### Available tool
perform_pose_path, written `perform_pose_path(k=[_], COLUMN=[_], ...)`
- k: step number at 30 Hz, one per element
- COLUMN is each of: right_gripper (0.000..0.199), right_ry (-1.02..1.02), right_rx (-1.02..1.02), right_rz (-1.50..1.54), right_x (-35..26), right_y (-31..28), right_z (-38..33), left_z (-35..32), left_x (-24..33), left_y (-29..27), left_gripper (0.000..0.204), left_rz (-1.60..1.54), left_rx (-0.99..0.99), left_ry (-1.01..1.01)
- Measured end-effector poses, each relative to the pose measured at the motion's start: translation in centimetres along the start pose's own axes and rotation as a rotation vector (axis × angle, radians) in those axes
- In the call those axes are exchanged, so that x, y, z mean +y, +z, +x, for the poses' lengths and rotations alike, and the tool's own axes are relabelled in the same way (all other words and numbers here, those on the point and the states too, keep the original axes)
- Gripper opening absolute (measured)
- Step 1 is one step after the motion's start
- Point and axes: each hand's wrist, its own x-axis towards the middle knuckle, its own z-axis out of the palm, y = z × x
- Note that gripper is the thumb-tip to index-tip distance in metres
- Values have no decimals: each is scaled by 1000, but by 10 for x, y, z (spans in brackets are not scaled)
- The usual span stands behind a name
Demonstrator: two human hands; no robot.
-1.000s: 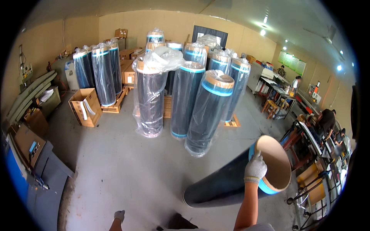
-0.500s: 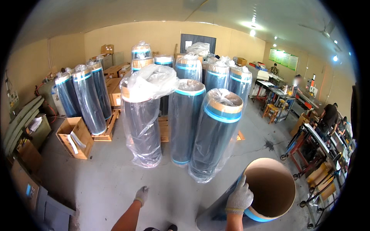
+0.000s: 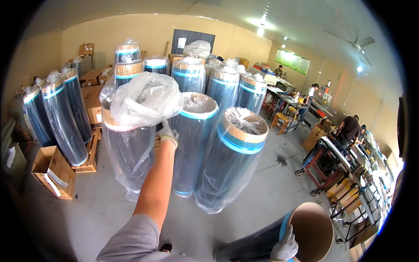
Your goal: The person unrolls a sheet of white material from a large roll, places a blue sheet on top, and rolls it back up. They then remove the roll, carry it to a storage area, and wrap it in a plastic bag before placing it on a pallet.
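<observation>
We have our left hand (image 3: 168, 135) closed on the loose plastic bag (image 3: 146, 98) atop the upright roll (image 3: 126, 148), still wrapped; beside it stand two bagged rolls. Our right hand (image 3: 284, 248) grips the rim of the tilted dark roll (image 3: 279, 238), lower right of that roll. Half a second ago the left hand hung low, empty.

A tall dark roll (image 3: 131, 153) stands upright on the floor at the front of a cluster of like rolls, its loose clear plastic bag (image 3: 146, 98) bunched up and billowing over the top. A second dark roll (image 3: 279, 238) with a wide cardboard core and blue end band tilts at lower right
</observation>
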Motion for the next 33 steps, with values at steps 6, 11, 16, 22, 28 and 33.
perform_pose_path(k=[6, 11, 16, 22, 28, 33], right_gripper=[46, 56, 51, 59, 96, 108], right_ry=[148, 241, 266, 264, 317, 329], right_rx=[6, 12, -69, -18, 93, -25], right_rz=[-65, -189, -271, 89, 300, 156], right_x=[-40, -19, -21, -23, 74, 194], right_y=[-13, 20, 26, -1, -57, -55], right_z=[-2, -5, -3, 2, -10, -7], left_z=[214, 226, 98, -139, -346, -435], left_x=[71, 108, 156, 96, -54, -232], left_y=[-39, -40, 73, 164, 175, 133], left_gripper=[84, 52, 42, 37, 46, 39], left_rz=[-442, -408, 690, 1181, 961, 1120], left_rx=[-300, -437, -441, -1020, -1829, -1861], left_ry=[184, 138, 672, 1000, 1534, 1405])
